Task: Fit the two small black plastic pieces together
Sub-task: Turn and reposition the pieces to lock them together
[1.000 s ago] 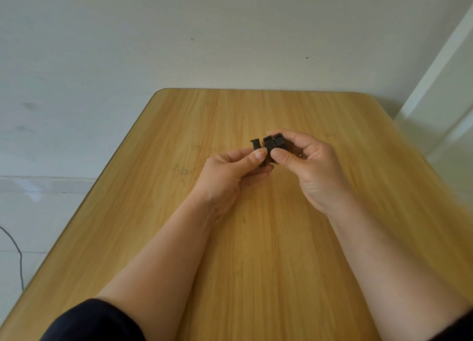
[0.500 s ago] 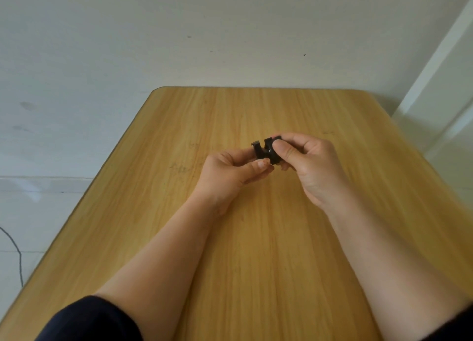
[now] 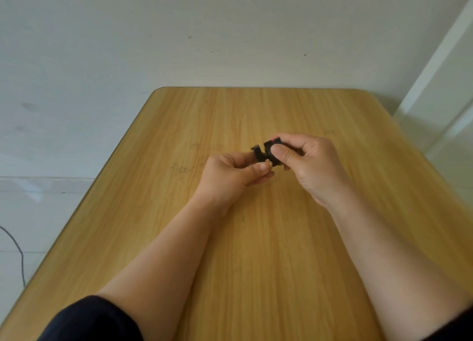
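Observation:
Two small black plastic pieces meet above the middle of the wooden table (image 3: 179,125). The left black piece (image 3: 257,153) is pinched between thumb and fingers of my left hand (image 3: 230,176). The right black piece (image 3: 270,147) sits under the thumb and fingers of my right hand (image 3: 309,161), mostly covered. The two pieces touch each other at their inner ends. How far one sits inside the other is hidden by my fingers.
The table's far edge runs along a pale wall (image 3: 230,33). A white door frame (image 3: 435,66) stands at the right. A thin dark cable (image 3: 18,251) hangs off to the left below the table's edge.
Both hands have shifted slightly right. My left thumb has slid lower on its piece. The right thumb now covers more of the right piece, and the pieces look pressed closer.

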The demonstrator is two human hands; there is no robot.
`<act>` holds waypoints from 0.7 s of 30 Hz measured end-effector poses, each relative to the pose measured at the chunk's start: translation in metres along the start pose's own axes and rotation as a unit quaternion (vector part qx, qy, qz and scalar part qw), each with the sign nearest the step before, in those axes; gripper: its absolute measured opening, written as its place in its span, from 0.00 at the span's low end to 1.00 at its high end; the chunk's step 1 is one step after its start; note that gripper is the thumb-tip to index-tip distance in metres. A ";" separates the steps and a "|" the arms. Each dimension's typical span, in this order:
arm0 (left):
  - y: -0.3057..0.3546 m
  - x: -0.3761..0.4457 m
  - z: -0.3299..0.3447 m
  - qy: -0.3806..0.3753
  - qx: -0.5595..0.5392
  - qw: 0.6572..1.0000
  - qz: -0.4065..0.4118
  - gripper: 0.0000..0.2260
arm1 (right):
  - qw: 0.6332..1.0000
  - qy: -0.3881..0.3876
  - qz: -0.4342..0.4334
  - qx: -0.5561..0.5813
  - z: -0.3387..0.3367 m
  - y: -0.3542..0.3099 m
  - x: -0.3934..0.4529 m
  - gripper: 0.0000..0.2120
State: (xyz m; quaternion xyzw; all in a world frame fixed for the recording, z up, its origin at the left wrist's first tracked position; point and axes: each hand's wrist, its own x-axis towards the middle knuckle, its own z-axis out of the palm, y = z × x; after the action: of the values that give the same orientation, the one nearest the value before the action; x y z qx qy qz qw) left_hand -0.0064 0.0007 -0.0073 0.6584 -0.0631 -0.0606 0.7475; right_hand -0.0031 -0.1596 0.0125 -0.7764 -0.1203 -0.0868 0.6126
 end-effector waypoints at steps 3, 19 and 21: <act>0.001 -0.001 0.000 -0.007 0.005 1.000 -0.002 0.09 | 1.000 -0.002 0.003 -0.011 -0.001 0.002 0.000 0.08; 0.005 0.001 0.000 0.064 0.026 0.997 0.039 0.06 | 0.995 -0.006 0.030 0.093 -0.002 0.007 0.000 0.09; 0.006 0.000 0.000 0.061 0.012 0.997 0.035 0.09 | 0.994 -0.004 0.040 0.106 -0.001 0.006 0.000 0.08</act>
State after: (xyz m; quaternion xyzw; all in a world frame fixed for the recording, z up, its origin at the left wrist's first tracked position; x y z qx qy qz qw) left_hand -0.0063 0.0014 -0.0015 0.6675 -0.0410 0.0069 0.7434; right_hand -0.0014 -0.1621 0.0076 -0.7116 -0.1002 -0.0460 0.6939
